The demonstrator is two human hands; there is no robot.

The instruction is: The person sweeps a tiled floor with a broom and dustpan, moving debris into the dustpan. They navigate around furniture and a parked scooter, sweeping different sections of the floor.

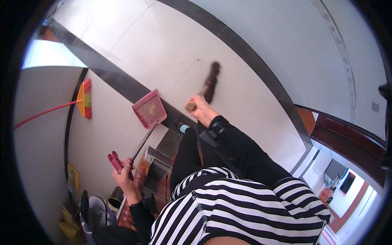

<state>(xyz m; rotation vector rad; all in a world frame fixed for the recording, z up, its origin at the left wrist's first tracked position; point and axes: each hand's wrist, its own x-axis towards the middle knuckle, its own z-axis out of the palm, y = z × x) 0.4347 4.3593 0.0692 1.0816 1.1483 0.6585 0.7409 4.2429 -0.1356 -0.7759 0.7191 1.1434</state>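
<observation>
My right hand (pixel 200 108) grips the handle of a broom, seen end-on. The broom's dark bristle head (pixel 212 81) is blurred over the pale tiled floor (pixel 183 46). My left hand (pixel 125 177) is closed around the red grip (pixel 115 160) of a long-handled dustpan. The dustpan's pink pan (pixel 149 108) lies on the floor left of my feet, by the dark tile strip, with some dust and debris in it. A small dark speck (pixel 197 59) sits on the tiles left of the bristles.
A red, yellow and green broom (pixel 84 99) stands at the left beside a wall. Shoes (pixel 98 208), an open dark cylindrical container (pixel 115 199) and a rack (pixel 157 162) are at lower left. A pale wall (pixel 275 46) borders the floor at upper right, near a doorway.
</observation>
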